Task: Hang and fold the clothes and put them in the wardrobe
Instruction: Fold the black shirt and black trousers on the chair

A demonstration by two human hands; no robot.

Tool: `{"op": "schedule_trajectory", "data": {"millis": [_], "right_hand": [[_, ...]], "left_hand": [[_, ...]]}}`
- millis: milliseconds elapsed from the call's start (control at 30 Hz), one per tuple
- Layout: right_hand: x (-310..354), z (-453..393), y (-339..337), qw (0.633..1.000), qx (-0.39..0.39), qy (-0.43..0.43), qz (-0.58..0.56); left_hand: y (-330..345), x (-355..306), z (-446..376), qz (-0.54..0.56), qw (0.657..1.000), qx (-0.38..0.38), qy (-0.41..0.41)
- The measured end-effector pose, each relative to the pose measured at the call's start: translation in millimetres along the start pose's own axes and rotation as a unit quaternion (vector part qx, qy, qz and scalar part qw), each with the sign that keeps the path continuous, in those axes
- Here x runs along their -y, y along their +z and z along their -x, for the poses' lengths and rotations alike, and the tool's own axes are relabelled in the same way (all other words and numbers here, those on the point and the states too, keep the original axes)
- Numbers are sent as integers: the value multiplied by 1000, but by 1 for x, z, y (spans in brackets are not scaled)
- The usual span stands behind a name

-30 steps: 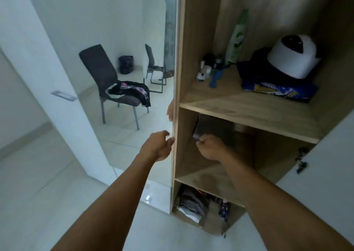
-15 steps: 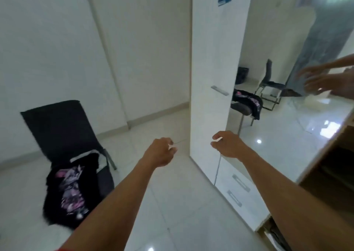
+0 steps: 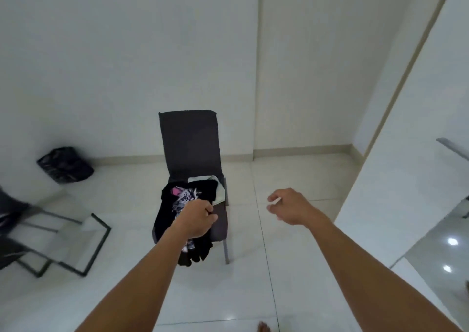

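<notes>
A dark grey upholstered chair (image 3: 190,144) stands on the glossy white tiled floor (image 3: 291,255), its back to the white wall (image 3: 127,52). A black T-shirt with a cat print (image 3: 182,199) lies heaped on the seat and spills over its front edge, long axis running toward the person; a pale folded cloth (image 3: 219,189) sits at the seat's rear right corner. The left hand (image 3: 199,218), loosely curled and holding nothing, overlaps the shirt in view; contact cannot be told. The right hand (image 3: 289,206), fingers relaxed and apart, hangs right of the chair over bare tiles, so the left is nearer. A black bag (image 3: 64,165) and a black metal frame (image 3: 63,243) stand well to the left.
</notes>
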State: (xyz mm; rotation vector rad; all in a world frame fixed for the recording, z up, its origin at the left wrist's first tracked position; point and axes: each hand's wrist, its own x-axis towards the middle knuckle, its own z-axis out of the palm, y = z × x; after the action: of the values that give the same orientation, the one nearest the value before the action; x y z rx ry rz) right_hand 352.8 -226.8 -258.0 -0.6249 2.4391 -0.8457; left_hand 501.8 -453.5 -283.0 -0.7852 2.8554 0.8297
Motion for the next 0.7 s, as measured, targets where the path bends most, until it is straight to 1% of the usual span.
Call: {"op": "schedule_trajectory", "data": {"millis": [67,133,200,267,333,400,467,500,600,700], "right_hand": [[12,-35,9,1000,12,-10,-1],[20,-93,22,999,37,-21,4],[28,-111,25,999,45,-26,7],[40,-155,32,997,77,-27,13],[53,-197,37,994,106,-34,23],[67,-241,44,992,113,-48,26],[77,-272,54,990,119,-61,36],[79,-277,59,989,125,-63,41],[88,-328,82,987,143,-60,45],[94,-372,112,987,149,-46,48]], "left_hand": [[-4,22,-15,-4,1000,-6,-26],[-6,46,-48,-3,998,-9,-64],[-14,56,-53,3,996,-10,-88],[-23,71,-80,7,993,1,-122],[-32,81,-106,15,988,-11,-156],[-39,91,-137,29,984,-29,-174],[-42,98,-159,39,982,-29,-183],[-41,100,-164,42,982,-24,-183],[-35,127,-208,55,977,-3,-204],[-27,159,-249,45,976,41,-209]]}}
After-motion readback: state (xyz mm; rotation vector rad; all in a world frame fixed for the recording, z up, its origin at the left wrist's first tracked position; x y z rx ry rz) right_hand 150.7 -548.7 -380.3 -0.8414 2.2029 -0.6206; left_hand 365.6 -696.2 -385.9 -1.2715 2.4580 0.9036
